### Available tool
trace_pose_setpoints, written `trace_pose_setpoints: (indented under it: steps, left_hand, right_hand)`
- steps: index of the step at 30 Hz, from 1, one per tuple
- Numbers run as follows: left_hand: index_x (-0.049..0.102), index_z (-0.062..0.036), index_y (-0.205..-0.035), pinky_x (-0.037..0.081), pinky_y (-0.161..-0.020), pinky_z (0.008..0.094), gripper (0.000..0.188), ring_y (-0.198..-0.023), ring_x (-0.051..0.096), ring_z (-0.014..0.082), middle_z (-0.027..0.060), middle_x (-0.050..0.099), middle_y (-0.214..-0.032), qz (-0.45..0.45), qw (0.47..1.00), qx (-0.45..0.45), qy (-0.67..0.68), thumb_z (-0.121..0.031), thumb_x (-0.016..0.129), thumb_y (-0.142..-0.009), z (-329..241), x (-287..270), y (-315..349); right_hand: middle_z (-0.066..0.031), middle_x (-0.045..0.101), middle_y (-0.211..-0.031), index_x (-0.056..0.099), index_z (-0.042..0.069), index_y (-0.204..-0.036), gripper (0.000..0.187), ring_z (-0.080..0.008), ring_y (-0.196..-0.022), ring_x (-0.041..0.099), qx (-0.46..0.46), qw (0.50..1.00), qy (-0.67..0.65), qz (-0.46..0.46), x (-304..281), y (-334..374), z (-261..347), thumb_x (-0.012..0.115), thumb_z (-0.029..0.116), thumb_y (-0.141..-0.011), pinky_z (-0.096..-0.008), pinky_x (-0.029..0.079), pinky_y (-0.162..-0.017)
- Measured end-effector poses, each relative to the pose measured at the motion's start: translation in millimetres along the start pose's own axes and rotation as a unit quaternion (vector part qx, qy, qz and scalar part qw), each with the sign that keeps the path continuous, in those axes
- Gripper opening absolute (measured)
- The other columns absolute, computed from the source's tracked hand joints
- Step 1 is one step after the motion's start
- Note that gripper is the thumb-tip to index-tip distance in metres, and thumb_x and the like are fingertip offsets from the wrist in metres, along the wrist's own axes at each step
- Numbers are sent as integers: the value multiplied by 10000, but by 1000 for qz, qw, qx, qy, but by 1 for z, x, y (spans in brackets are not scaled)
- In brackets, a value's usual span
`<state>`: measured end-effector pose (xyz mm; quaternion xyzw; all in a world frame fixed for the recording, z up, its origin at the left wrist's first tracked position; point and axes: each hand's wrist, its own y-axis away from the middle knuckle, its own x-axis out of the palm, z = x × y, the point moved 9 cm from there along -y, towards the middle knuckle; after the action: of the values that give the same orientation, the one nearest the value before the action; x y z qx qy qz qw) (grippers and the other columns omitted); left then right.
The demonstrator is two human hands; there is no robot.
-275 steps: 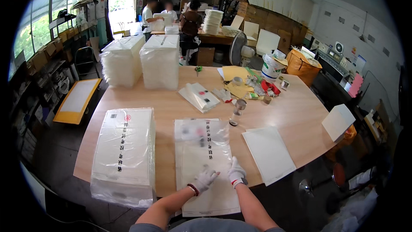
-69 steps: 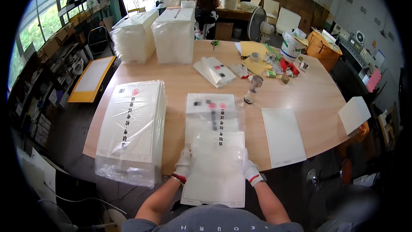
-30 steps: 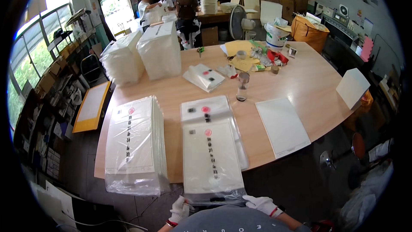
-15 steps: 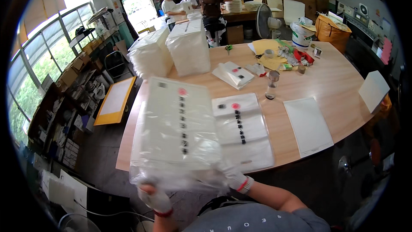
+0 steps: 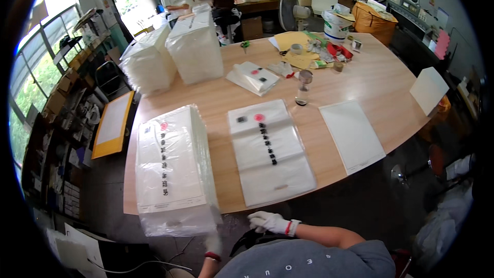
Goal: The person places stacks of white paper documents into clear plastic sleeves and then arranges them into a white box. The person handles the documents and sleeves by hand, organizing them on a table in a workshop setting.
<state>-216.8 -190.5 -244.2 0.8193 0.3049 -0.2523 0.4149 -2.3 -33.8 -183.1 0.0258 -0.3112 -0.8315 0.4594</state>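
Observation:
Both of my hands wear white knit gloves with red cuffs. My left hand is smeared by motion beside the near right corner of a tall stack of bagged white boards; its fingers cannot be made out. A clear plastic bag with black characters and a red round mark covers the top of that stack. My right hand rests in front of the table edge, palm down, its fingers loosely stretched and nothing in them. Just beyond it lies a flat pile of printed clear plastic bags. To the right is a plain white board.
Two tall wrapped stacks stand at the far left of the wooden table. Farther back are a folded bag bundle, a glass bottle, yellow paper with tape and scraps, and green scissors. Other people work behind.
The bagged board that both hands held up now lies on top of the left stack, released. My hands have drawn back toward my body. The whole view has shifted to the right.

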Motion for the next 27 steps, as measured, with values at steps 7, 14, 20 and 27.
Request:
trace_pose_setpoints:
  steps: [7,14,20,27]
  left_hand:
    - [640,-113,-929,440,-811,455,190,-981,547,324,120,601,-893,-36,812,582,-13,-199,663,-761,-297,112,99]
    - [674,-134,-847,463,-831,417,142,-947,578,302,84,669,-891,66,806,579,-106,-264,636,-803,-323,157,30]
    - [622,-108,-901,483,-575,394,102,-622,608,278,119,640,-717,83,812,575,-52,-176,630,-825,-356,122,34]
    - [581,-77,-905,401,-500,258,124,-542,476,89,-6,585,-725,232,812,216,490,-159,503,-955,-376,97,-48]
  right_hand:
    - [-92,636,-1004,496,47,-1286,404,-142,-768,620,58,965,-111,-229,-124,92,-78,514,308,-979,-303,548,-689]
    - [-61,616,-954,554,62,-1118,253,-132,-721,584,-18,957,-194,-215,-137,90,-53,536,270,-974,-294,513,-652]
    - [-54,638,-904,658,48,-1032,436,-96,-747,576,-237,924,-201,-224,-131,18,80,666,446,-857,-245,484,-741]
    - [-159,554,-1119,652,44,-897,356,-354,-1017,525,-190,671,513,-500,-228,50,69,697,369,-758,-446,435,-864]
